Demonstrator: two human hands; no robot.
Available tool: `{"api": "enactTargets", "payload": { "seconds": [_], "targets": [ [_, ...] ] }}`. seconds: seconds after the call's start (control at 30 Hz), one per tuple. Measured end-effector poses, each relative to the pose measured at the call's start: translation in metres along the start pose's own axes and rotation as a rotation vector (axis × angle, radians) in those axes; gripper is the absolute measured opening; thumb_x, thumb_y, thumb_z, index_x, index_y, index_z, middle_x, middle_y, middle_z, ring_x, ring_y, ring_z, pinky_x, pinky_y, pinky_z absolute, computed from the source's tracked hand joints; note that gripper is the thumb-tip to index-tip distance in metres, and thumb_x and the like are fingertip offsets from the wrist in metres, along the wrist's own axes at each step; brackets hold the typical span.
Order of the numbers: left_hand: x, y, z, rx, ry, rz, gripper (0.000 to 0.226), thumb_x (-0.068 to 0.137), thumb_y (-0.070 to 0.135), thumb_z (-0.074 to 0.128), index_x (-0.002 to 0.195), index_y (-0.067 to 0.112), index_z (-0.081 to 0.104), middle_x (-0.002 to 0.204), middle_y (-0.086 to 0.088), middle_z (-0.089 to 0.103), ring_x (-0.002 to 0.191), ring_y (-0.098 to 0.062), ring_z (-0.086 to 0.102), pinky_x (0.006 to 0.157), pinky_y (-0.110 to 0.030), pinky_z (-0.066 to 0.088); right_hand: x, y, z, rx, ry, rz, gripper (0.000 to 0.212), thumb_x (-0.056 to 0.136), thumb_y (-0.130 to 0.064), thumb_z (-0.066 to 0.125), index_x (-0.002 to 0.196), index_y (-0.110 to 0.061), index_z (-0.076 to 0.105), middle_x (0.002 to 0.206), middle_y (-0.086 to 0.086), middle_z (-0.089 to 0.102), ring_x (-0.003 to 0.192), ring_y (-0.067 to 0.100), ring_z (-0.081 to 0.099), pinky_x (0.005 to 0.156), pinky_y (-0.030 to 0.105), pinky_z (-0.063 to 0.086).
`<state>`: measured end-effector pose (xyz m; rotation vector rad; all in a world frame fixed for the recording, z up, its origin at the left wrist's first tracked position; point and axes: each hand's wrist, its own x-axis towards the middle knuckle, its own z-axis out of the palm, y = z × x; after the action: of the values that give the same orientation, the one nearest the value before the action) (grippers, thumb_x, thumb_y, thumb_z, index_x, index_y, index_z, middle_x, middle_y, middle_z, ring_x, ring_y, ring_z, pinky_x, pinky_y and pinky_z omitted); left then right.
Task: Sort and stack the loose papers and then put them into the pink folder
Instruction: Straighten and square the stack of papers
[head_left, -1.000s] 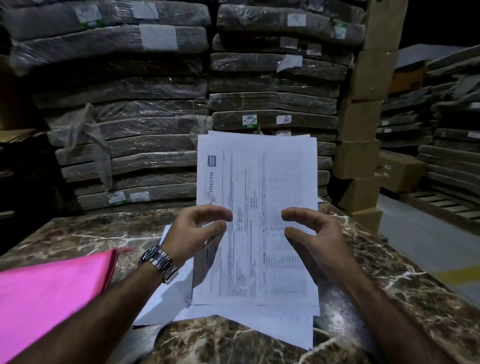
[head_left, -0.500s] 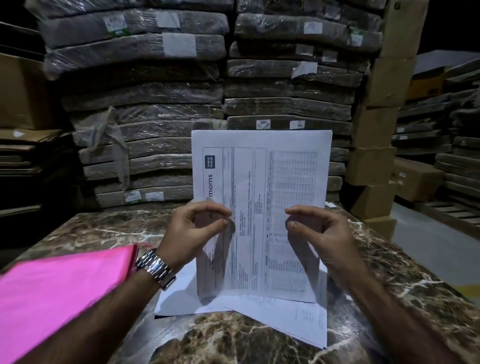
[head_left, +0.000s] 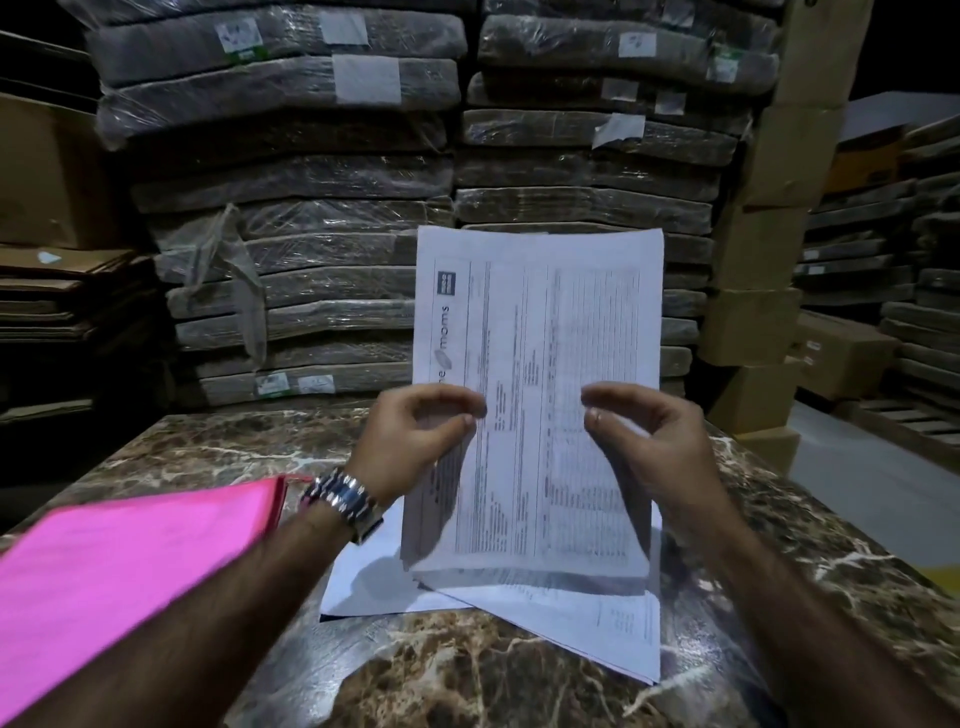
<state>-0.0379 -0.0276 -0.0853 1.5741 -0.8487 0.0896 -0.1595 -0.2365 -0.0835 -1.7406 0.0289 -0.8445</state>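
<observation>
Gripping paper stack (head_left: 540, 395) upright, left hand (head_left: 415, 436), right hand (head_left: 644, 441), pink folder (head_left: 119, 571) closed

Plastic-wrapped bundles (head_left: 291, 218) stacked behind marble table (head_left: 467, 670) — cardboard boxes (head_left: 753, 322) right

**Dim warehouse shot, light only up front**

Pretty dark overall, corners go almost black. Light falls from the viewer's side onto the papers (head_left: 540, 395) and the glossy desk (head_left: 467, 675). The pink folder (head_left: 119, 571) is motion-smeared, the print is soft, and the edges bow from the wide lens.
</observation>
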Motion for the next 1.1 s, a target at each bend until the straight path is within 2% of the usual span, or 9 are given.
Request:
{"api": "enactTargets", "payload": {
  "seconds": [0.07,0.2,0.33,0.47,0.53,0.6,0.77,0.9,1.1],
  "targets": [
    [0.014,0.002,0.001,0.026,-0.034,-0.032,0.025,0.079,0.000,0.071,0.092,0.022,0.072,0.096,0.006,0.074,0.096,-0.007,0.068,0.076,-0.020,0.053,0.008,-0.002,-0.001,-0.014,0.031,0.074,0.022,0.083,-0.007,0.073,0.102,-0.016,0.075,0.100,-0.014,0.074,0.100,0.006,0.069,0.085,0.029,0.057],
    [0.029,-0.010,0.014,0.123,-0.164,-0.255,0.029,0.079,-0.001,0.071,0.097,0.022,0.070,0.111,0.011,0.065,0.115,-0.011,0.057,0.102,-0.036,0.046,0.007,0.013,-0.002,-0.051,0.067,0.299,0.021,0.084,-0.004,0.071,0.104,-0.011,0.072,0.101,-0.003,0.069,0.090,0.015,0.071,0.068,0.025,0.061],
    [0.023,-0.030,0.028,0.341,-0.293,-0.467,0.033,0.079,0.012,0.074,0.105,0.030,0.068,0.125,0.005,0.061,0.096,-0.013,0.062,0.092,-0.033,0.050,0.002,0.043,-0.006,-0.105,0.039,0.551,0.026,0.079,0.003,0.073,0.105,0.001,0.070,0.095,0.015,0.073,0.081,0.025,0.073,0.072,0.035,0.061],
    [0.014,-0.048,0.041,0.537,-0.308,-0.488,0.075,0.074,0.021,0.079,0.139,0.027,0.042,0.137,-0.001,0.052,0.112,-0.018,0.054,0.091,-0.028,0.046,-0.010,0.058,-0.007,-0.335,-0.015,0.640,0.038,0.074,0.006,0.076,0.110,0.010,0.065,0.053,0.009,0.064,0.039,0.010,0.055,0.041,0.018,0.041],
    [0.014,-0.052,0.046,0.581,-0.289,-0.507,0.091,0.071,0.025,0.081,0.145,0.021,0.028,0.136,-0.004,0.053,0.121,-0.024,0.052,0.097,-0.033,0.046,-0.015,0.060,-0.007,-0.430,-0.013,0.667,0.049,0.074,0.005,0.075,0.119,0.013,0.057,0.067,0.019,0.068,0.050,0.018,0.057,0.045,0.022,0.040],
    [0.016,-0.054,0.051,0.704,-0.255,-0.535,0.081,0.071,0.030,0.081,0.136,0.011,0.037,0.129,-0.007,0.056,0.118,-0.024,0.054,0.089,-0.031,0.045,-0.018,0.061,-0.005,-0.492,0.000,0.696,0.051,0.075,0.003,0.075,0.120,0.013,0.055,0.084,0.023,0.069,0.064,0.026,0.061,0.050,0.028,0.043],
    [0.020,-0.059,0.063,0.840,-0.237,-0.487,0.045,0.068,0.035,0.080,0.103,0.012,0.065,0.106,-0.005,0.067,0.088,-0.019,0.059,0.065,-0.026,0.044,-0.017,0.060,-0.008,-0.620,0.043,0.699,0.020,0.073,0.000,0.076,0.084,-0.002,0.059,0.083,0.014,0.069,0.073,0.027,0.066,0.064,0.036,0.057],
    [0.026,-0.059,0.069,0.832,-0.217,-0.453,0.042,0.071,0.032,0.079,0.105,0.012,0.064,0.102,0.000,0.064,0.083,-0.016,0.053,0.067,-0.025,0.043,-0.018,0.061,-0.013,-0.649,0.075,0.695,0.021,0.069,-0.002,0.078,0.087,0.000,0.066,0.082,0.015,0.072,0.074,0.029,0.071,0.064,0.039,0.060],
    [0.028,-0.066,0.075,0.952,-0.278,-0.475,0.046,0.068,0.038,0.078,0.104,0.013,0.065,0.105,-0.005,0.067,0.094,-0.023,0.063,0.075,-0.031,0.054,-0.024,0.057,-0.010,-0.772,-0.005,0.703,0.021,0.069,-0.016,0.075,0.087,-0.007,0.068,0.086,0.007,0.071,0.078,0.024,0.070,0.065,0.032,0.059]
  ]
}}
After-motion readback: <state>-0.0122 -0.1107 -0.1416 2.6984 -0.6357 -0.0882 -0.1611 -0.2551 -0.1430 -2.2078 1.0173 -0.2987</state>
